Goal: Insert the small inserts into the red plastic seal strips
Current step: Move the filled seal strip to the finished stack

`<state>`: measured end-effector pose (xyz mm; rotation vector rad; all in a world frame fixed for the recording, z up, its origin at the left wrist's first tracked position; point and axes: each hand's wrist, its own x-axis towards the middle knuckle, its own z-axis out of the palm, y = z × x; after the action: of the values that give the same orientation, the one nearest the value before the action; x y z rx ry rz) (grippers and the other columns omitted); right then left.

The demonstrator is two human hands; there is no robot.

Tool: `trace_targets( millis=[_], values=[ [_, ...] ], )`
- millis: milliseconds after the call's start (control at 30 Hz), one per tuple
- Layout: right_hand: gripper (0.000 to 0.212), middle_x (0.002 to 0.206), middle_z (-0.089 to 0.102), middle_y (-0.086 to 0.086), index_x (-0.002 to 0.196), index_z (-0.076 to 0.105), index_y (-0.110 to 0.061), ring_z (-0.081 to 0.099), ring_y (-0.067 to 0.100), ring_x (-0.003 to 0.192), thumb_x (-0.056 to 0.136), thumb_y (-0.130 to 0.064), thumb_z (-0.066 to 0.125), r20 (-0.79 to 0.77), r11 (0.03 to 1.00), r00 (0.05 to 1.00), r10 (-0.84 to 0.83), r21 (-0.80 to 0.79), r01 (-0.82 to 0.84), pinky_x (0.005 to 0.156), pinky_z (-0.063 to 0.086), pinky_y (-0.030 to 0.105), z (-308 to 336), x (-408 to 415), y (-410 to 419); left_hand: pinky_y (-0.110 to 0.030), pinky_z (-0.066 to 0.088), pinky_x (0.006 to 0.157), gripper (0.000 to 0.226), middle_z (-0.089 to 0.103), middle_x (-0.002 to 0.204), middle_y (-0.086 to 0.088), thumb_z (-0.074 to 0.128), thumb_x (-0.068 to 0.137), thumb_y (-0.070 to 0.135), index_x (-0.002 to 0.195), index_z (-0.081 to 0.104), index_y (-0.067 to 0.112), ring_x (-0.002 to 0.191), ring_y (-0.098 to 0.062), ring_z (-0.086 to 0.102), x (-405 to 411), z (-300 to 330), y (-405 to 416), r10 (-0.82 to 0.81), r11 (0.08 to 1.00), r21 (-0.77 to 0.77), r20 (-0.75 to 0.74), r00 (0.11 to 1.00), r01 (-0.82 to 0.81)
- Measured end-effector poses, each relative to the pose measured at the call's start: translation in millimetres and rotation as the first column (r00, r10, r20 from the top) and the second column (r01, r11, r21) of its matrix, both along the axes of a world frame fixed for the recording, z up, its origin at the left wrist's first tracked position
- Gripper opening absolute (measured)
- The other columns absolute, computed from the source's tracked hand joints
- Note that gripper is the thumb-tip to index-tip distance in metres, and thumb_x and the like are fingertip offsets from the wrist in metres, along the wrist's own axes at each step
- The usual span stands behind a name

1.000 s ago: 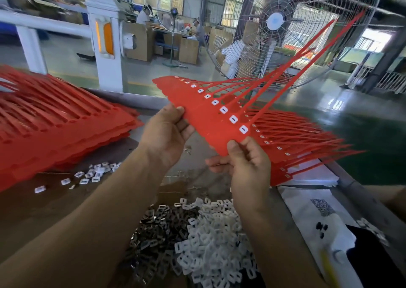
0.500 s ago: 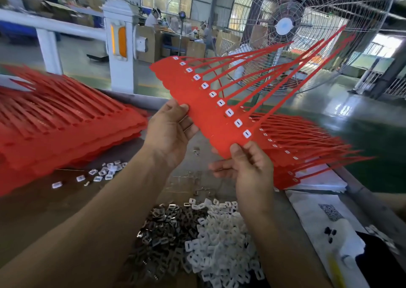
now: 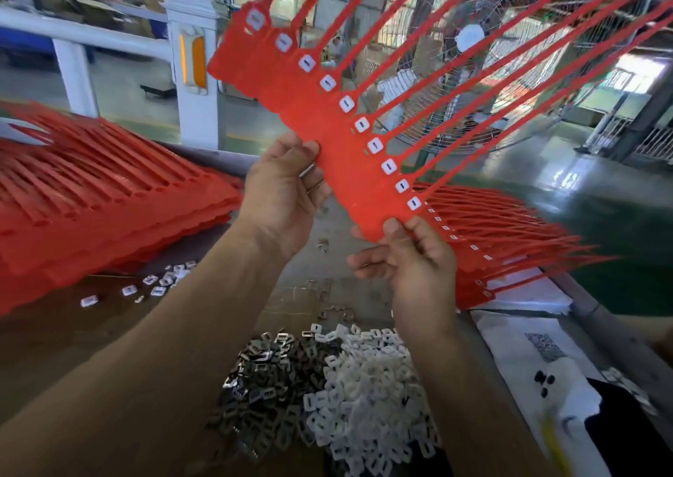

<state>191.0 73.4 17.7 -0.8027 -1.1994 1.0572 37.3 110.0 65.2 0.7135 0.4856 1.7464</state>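
Both hands are up in front holding one red seal sheet [image 3: 327,138] in the air, tilted so it runs from upper left down to the right hand. The left hand [image 3: 282,199] grips the sheet's near long edge, fingertips curled onto it. The right hand [image 3: 411,261] pinches the bottom corner, thumb on top, fingers underneath. A row of white inserts [image 3: 375,145] sits along the sheet's far edge, one in each seal head, and the long tails [image 3: 491,57] fan up and away past the right hand toward a big fan [image 3: 517,87].

Below the hands, closer to the body, there's a heap of loose white inserts [image 3: 368,385] with a pile of metal clips [image 3: 266,382] touching it on the left. Left of the left hand is a stack of red sheets [image 3: 102,207], a few stray inserts [image 3: 160,280] beside it. Just past the right hand lies another stack [image 3: 488,243].
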Motion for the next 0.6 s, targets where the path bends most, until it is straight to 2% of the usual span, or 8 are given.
trace_targets(
  millis=[100, 200, 300, 367, 433, 533, 600],
  values=[
    [0.018, 0.085, 0.077, 0.019, 0.101, 0.057, 0.006, 0.072, 0.025, 0.056, 0.108, -0.009, 0.050, -0.026, 0.999, 1.000, 0.000, -0.051, -0.002, 0.048, 0.054, 0.026, 0, 4, 4, -0.025, 0.049, 0.063, 0.024, 0.061, 0.085, 0.005, 0.054, 0.098, 0.005, 0.085, 0.051, 0.025, 0.069, -0.011, 0.053, 4, 1, 6, 0.028, 0.998, -0.054, -0.038, 0.999, -0.030],
    [0.021, 0.084, 0.078, 0.017, 0.089, 0.057, -0.007, 0.073, 0.024, 0.056, 0.108, -0.009, 0.050, -0.058, 0.996, 0.998, -0.002, -0.084, -0.002, 0.047, 0.053, 0.025, -1, 8, 8, -0.026, 0.048, 0.062, 0.017, 0.061, 0.084, 0.001, 0.054, 0.098, 0.005, 0.097, 0.052, 0.021, 0.066, -0.011, 0.054, 13, 5, 16, 0.042, 0.994, -0.097, -0.080, 0.996, -0.049],
    [0.024, 0.067, 0.072, 0.010, 0.083, 0.056, -0.009, 0.072, 0.024, 0.053, 0.107, -0.008, 0.052, -0.083, 0.991, 0.994, -0.076, -0.114, 0.067, 0.046, 0.052, 0.025, -3, 17, 16, -0.023, 0.046, 0.050, 0.019, 0.060, 0.065, 0.006, 0.051, 0.099, 0.003, 0.090, 0.053, 0.020, 0.050, -0.006, 0.051, 30, 8, 31, 0.039, 0.987, -0.153, -0.115, 0.993, -0.056],
    [0.018, 0.067, 0.068, 0.016, 0.088, 0.058, -0.005, 0.072, 0.024, 0.052, 0.106, -0.007, 0.054, -0.100, 0.981, 0.985, -0.141, -0.150, 0.125, 0.046, 0.053, 0.025, -6, 26, 22, -0.022, 0.045, 0.048, 0.024, 0.058, 0.061, 0.005, 0.050, 0.099, 0.002, 0.085, 0.052, 0.021, 0.047, -0.007, 0.050, 45, 6, 43, 0.011, 0.983, -0.183, -0.129, 0.992, -0.035],
    [0.018, 0.075, 0.073, 0.018, 0.090, 0.063, -0.004, 0.071, 0.023, 0.052, 0.105, -0.007, 0.052, -0.116, 0.966, 0.974, -0.196, -0.191, 0.172, 0.047, 0.054, 0.027, -9, 34, 27, -0.021, 0.046, 0.045, 0.022, 0.057, 0.069, -0.001, 0.050, 0.099, 0.003, 0.086, 0.056, 0.019, 0.053, -0.010, 0.049, 62, 1, 58, -0.028, 0.970, -0.242, -0.165, 0.986, -0.013],
    [0.024, 0.075, 0.077, 0.013, 0.086, 0.065, -0.007, 0.072, 0.023, 0.053, 0.105, -0.006, 0.051, -0.130, 0.935, 0.950, -0.283, -0.259, 0.243, 0.046, 0.054, 0.028, -15, 47, 35, -0.016, 0.044, 0.038, 0.016, 0.053, 0.084, -0.008, 0.049, 0.099, 0.003, 0.097, 0.059, 0.015, 0.062, -0.013, 0.045, 87, -12, 82, -0.087, 0.926, -0.378, -0.231, 0.969, -0.007],
    [0.024, 0.077, 0.077, 0.014, 0.087, 0.065, -0.008, 0.073, 0.026, 0.057, 0.106, -0.008, 0.050, -0.099, 0.904, 0.936, -0.337, -0.310, 0.293, 0.052, 0.057, 0.033, -19, 54, 40, -0.017, 0.045, 0.037, 0.017, 0.053, 0.086, -0.010, 0.049, 0.099, 0.002, 0.091, 0.058, 0.013, 0.064, -0.014, 0.047, 101, -26, 93, -0.120, 0.891, -0.453, -0.226, 0.967, 0.004]
  ],
)
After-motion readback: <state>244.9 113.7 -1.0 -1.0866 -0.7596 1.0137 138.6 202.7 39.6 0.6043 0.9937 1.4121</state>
